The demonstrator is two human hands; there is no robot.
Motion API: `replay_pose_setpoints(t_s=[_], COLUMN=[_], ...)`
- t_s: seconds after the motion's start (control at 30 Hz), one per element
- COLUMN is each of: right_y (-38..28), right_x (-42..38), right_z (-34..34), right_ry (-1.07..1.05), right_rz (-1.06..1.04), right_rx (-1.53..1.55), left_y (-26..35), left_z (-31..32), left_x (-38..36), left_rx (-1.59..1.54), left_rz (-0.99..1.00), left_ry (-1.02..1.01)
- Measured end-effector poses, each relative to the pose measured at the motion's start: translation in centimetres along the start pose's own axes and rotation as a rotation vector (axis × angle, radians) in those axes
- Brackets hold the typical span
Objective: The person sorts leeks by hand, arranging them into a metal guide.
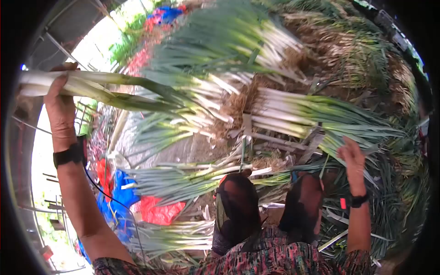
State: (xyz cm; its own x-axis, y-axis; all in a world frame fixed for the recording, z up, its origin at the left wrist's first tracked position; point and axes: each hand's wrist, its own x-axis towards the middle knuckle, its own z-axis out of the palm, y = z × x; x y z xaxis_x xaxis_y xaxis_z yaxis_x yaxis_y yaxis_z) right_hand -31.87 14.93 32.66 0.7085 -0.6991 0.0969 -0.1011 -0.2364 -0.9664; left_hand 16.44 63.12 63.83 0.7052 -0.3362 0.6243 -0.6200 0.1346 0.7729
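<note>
Two hands are seen at work among heaps of green onions. One bundle of long leeks (101,89) is gripped at its white stalk end by the left hand (59,103), raised high at the left of the view, fingers clenched round the stalks; the green leaves trail away to the right, over the piles below. A black wristband (68,154) is worn on that arm, and a thin dark cable is seen running down from it. The right hand (353,158) is stretched out low at the right, its fingers laid on the green tops of a stacked bundle (316,117); whether anything is actually grasped there cannot be told. A second band (357,200) is worn on the right wrist. Further bundles are piled ahead, white stalks and roots showing. Blue and red sheeting (133,201) is spread beneath the lower heaps, beside two dark-clad knees (238,206).
</note>
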Motion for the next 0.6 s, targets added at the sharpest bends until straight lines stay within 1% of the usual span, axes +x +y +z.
replay_pose_setpoints(t_s=[0.03,0.1,0.13,0.17,0.2,0.23,0.27,0.3,0.33,0.37,0.4,0.47,0.53,0.6], right_y=[-1.8,-6.4,-7.9,-12.0,-16.5,-19.1,-22.2,-25.2,-27.2,-29.5,-31.6,-35.6,-37.6,-38.9], right_x=[0.1,0.3,0.6,0.4,0.2,0.5,0.5,0.0,-0.3,-0.8,-1.6,-3.5,-4.9,-6.1], right_z=[1.7,5.4,7.2,8.9,10.7,12.5,13.9,15.1,16.2,16.5,15.8,11.7,7.8,4.5], right_ry=[-0.057,-0.210,-0.216,-0.255,-0.271,-0.273,-0.218,-0.099,0.066,0.028,-0.013,0.065,0.075,0.021], right_rz=[-0.067,-0.270,-0.282,-0.465,-0.645,-0.764,-0.861,-0.938,-1.079,-1.073,-1.057,-0.879,-0.836,-0.856], right_rx=[0.090,0.178,0.144,0.049,0.009,0.061,-0.038,-0.186,-0.238,-0.194,-0.150,-0.445,-0.564,-0.577], left_y=[1.8,6.4,9.0,11.6,14.4,16.9,18.7,20.6,22.4,24.8,25.9,26.9,26.7,25.6], left_z=[1.4,4.8,6.8,8.9,11.5,14.0,15.8,17.5,19.2,21.1,22.7,25.6,28.1,30.1], left_x=[0.3,0.1,0.2,0.0,-0.1,-0.2,-0.1,-0.9,-1.7,-3.7,-5.4,-7.8,-9.0,-9.7], left_rx=[-0.039,-0.073,-0.084,-0.096,-0.106,-0.116,-0.044,0.046,0.129,0.226,0.263,0.222,0.125,0.006], left_rz=[0.038,0.098,0.106,0.109,0.111,0.107,0.162,0.261,0.366,0.511,0.604,0.722,0.752,0.739], left_ry=[-0.020,-0.007,0.012,0.032,-0.012,-0.058,-0.158,-0.219,-0.273,-0.283,-0.301,-0.349,-0.373,-0.377])
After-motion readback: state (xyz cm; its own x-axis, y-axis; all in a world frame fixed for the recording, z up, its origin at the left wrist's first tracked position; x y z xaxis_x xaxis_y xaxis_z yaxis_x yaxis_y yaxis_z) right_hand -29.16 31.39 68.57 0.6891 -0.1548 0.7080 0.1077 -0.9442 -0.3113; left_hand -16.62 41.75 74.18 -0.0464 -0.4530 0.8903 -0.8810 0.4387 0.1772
